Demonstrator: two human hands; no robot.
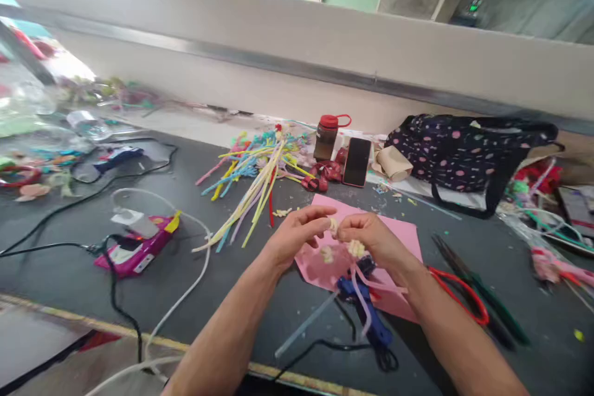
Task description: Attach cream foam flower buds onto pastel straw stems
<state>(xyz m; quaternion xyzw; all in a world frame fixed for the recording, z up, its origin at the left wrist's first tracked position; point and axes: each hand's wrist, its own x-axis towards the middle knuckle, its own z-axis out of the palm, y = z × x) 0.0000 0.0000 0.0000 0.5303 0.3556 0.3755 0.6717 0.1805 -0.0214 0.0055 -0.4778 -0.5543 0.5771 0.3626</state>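
Observation:
Over a pink sheet [399, 235], my left hand [297, 232] and my right hand [371, 235] meet at a small cream coil of pipe cleaner [333, 227]. The left thumb and fingers close around its left side, and the right fingertips pinch it from the other side. A second cream coil [356, 248] shows just below the right fingers, near pale pink stems [360, 297]. Another cream coil [327, 253] is on the sheet. Beneath the hands lies a blue glue gun [371, 315], with a translucent glue stick [304, 329] at its rear.
Scissors with red handles [464, 294] and a dark green-handled tool [499, 306] lie right. Colourful pipe cleaners [250, 192] spread ahead. Behind stand a red-lidded bottle [327, 139], phone [357, 162] and patterned bag [455, 154]. A magenta power strip [139, 250] and cables sit left.

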